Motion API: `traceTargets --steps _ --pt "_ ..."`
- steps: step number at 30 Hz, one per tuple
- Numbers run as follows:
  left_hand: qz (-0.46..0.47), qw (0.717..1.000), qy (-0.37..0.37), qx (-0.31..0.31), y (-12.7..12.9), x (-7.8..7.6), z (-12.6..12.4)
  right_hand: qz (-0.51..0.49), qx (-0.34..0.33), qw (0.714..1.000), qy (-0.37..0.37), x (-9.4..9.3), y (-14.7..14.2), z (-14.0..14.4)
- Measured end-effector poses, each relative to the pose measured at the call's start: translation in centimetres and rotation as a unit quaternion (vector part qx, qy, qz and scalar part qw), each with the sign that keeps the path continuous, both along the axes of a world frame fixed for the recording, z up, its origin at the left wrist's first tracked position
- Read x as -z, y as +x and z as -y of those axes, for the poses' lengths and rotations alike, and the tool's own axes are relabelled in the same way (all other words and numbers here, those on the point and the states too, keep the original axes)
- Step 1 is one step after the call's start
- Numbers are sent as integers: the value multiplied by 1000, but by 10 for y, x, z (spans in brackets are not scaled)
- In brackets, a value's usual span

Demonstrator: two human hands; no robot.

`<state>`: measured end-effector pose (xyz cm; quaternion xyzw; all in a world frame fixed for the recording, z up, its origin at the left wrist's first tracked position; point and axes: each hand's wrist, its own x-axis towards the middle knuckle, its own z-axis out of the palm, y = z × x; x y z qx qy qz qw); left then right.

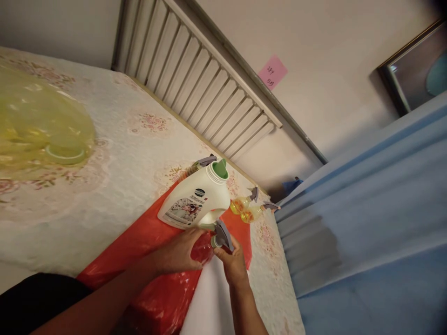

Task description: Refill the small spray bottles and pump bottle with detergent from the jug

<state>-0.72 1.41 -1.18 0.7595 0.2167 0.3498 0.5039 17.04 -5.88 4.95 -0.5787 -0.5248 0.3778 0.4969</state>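
My left hand [181,251] is wrapped round the clear body of a small spray bottle [204,248], which looks reddish against the red plastic behind it. At its neck, my right hand [232,263] grips the grey trigger head [223,236]. Whether the head is screwed fully on, I cannot tell. Just beyond my hands stands a large white detergent jug [193,202] with a printed label, its mouth uncapped and a green pour spout [220,168] showing inside. Red plastic sheeting [139,242] lies beneath the jug and my hands.
Two spray bottles with yellow liquid [252,214] lie to the right of the jug; another grey trigger head [206,161] shows behind it. A yellowish transparent bag [45,121] rests at left on the floral tablecloth [118,153]. A radiator [195,79] and blue curtain [335,223] border the table.
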Motion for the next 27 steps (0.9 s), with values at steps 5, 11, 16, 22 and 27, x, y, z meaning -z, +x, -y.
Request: traceTargets --steps 5,11,16,22,27 --pt "-13 1000 -7 -2 0 -2 1 100 71 992 10 -3 -8 -1" --pt "-12 1000 -8 4 0 -1 1 15 -17 1000 11 -3 0 2" --pt "-45 999 -19 -19 1 2 1 82 71 994 19 -1 -6 -1" --pt "-21 1000 -10 4 -1 -7 1 20 12 1000 2 -5 -8 2" --pt "-46 998 -22 -19 2 1 1 56 76 995 12 -4 -14 -2"
